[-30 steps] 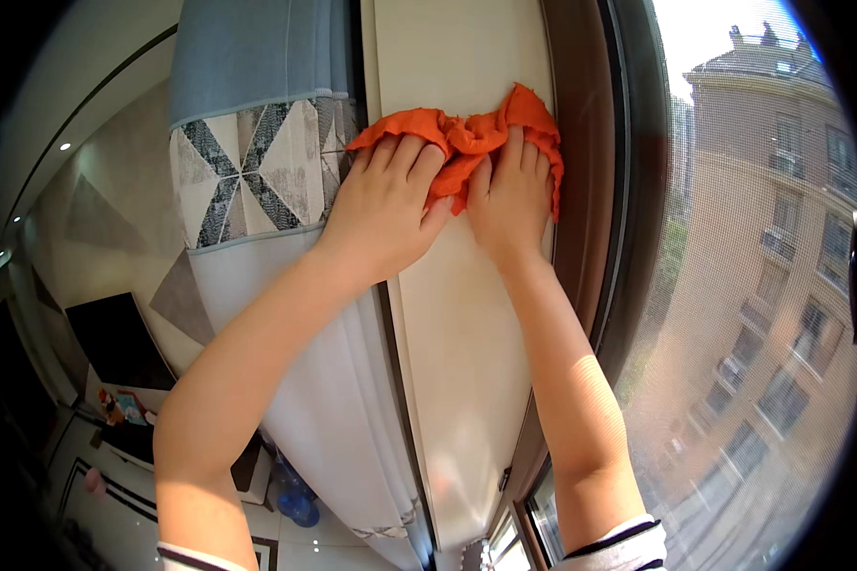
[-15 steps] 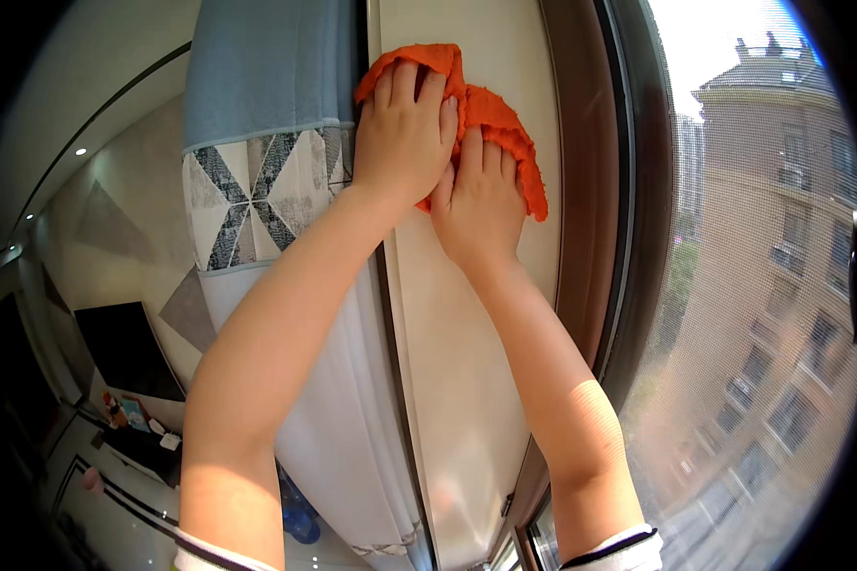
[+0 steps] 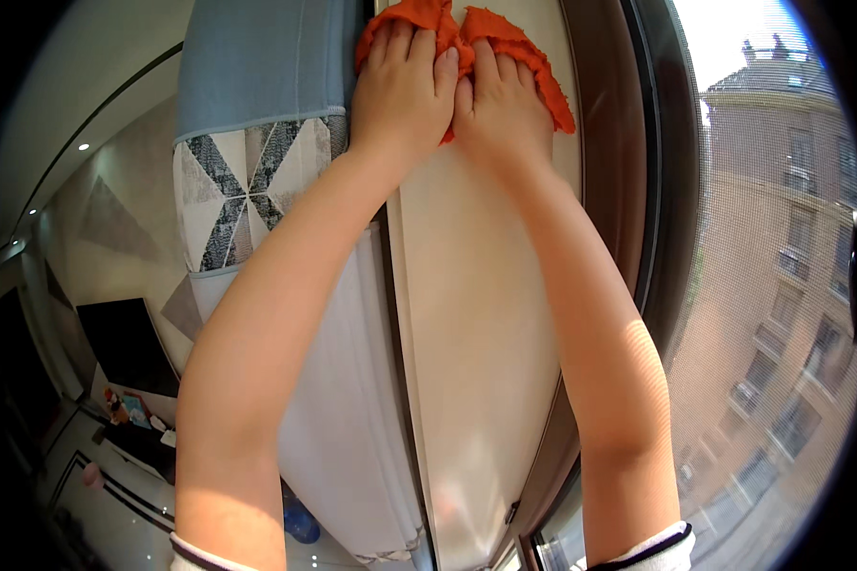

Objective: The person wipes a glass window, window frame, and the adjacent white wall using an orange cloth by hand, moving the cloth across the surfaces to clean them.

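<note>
Both arms reach up along a narrow cream wall panel (image 3: 476, 333) between a curtain and a window frame. My left hand (image 3: 405, 105) lies with its fingers stretched over an orange cloth (image 3: 505, 30), pressing it to the upper panel beside the curtain edge. Close to it on the right, my right hand (image 3: 509, 114) rests flat on the same cloth, fingers extended and nearer the window frame. The thumbs are side by side. Bunched folds rise between the hands, and the cloth's top edge runs near the picture's upper rim. Palms and the covered cloth are hidden.
A blue and white curtain (image 3: 257, 67) with a patterned band hangs to the left. On the right are a brown window frame (image 3: 614, 190) and a mesh screen (image 3: 733, 285), with a building outside. A dark television (image 3: 129, 343) is on the far-left wall; a blue object (image 3: 300, 521) stands below.
Both hands have slid upward along the panel with the orange cloth, the right hand also shifting somewhat to the right. The right forearm has swung right, toward the window.
</note>
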Motion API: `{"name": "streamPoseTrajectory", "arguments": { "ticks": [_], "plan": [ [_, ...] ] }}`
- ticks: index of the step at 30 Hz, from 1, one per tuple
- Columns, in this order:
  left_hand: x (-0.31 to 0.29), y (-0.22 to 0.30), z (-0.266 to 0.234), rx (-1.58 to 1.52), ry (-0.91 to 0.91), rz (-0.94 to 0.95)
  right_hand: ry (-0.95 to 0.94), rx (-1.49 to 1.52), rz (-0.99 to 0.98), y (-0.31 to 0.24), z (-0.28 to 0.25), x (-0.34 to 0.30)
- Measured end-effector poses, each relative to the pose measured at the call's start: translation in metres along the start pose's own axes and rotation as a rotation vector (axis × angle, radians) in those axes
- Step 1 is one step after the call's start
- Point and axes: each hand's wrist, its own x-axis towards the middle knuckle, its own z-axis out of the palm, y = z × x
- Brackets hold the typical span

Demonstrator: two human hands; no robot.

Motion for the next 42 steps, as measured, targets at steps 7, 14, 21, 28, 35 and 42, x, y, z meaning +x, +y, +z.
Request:
{"name": "streamPoseTrajectory", "arguments": {
  "ticks": [7, 14, 21, 28, 35, 42],
  "plan": [
    [-0.058, 0.026, -0.027, -0.041, -0.094, -0.038, -0.052, 0.032, 0.090, -0.029, -0.018, -0.062],
    [-0.129, 0.067, -0.057, -0.119, -0.334, -0.171, -0.254, 0.022, 0.230, -0.045, -0.051, -0.142],
    [-0.195, 0.093, -0.079, -0.133, -0.538, -0.178, -0.398, 0.073, 0.292, -0.055, -0.075, -0.222],
    [-0.224, 0.099, -0.090, -0.010, -0.675, -0.025, -0.441, 0.090, 0.282, -0.052, -0.092, -0.260],
    [-0.150, 0.067, -0.068, 0.072, -0.592, 0.124, -0.249, -0.001, 0.297, -0.036, -0.067, -0.183],
    [-0.056, 0.026, -0.027, 0.208, -0.266, 0.248, -0.017, -0.101, 0.284, -0.015, -0.026, -0.083]
  ]
}}
